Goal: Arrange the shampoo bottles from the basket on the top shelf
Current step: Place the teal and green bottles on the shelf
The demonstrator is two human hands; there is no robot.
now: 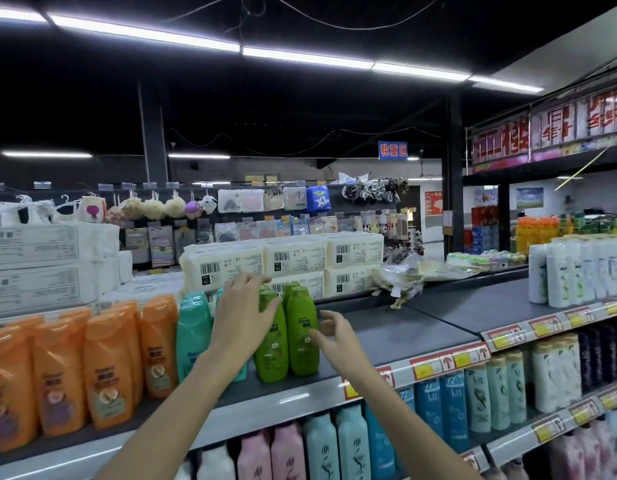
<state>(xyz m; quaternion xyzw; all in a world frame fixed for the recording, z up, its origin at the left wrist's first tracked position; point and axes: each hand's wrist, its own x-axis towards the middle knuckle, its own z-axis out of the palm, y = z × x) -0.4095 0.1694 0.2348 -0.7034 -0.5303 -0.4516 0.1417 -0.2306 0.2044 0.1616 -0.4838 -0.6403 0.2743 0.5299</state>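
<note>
The left green bottle (273, 351) stands at the frame's centre on the top shelf (397, 336). My left hand (243, 318) curls over its cap, thumb across its front. The right green bottle (302, 336) stands touching it. My right hand (334, 336) hangs loose-fingered and empty just beside that one. Teal bottles (193, 337) and orange bottles (106, 362) stand further left.

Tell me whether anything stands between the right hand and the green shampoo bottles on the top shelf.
Nothing visible does. The right hand is open close beside the right green bottle, with bare top shelf beneath it. The left hand grips the left green bottle.
</note>
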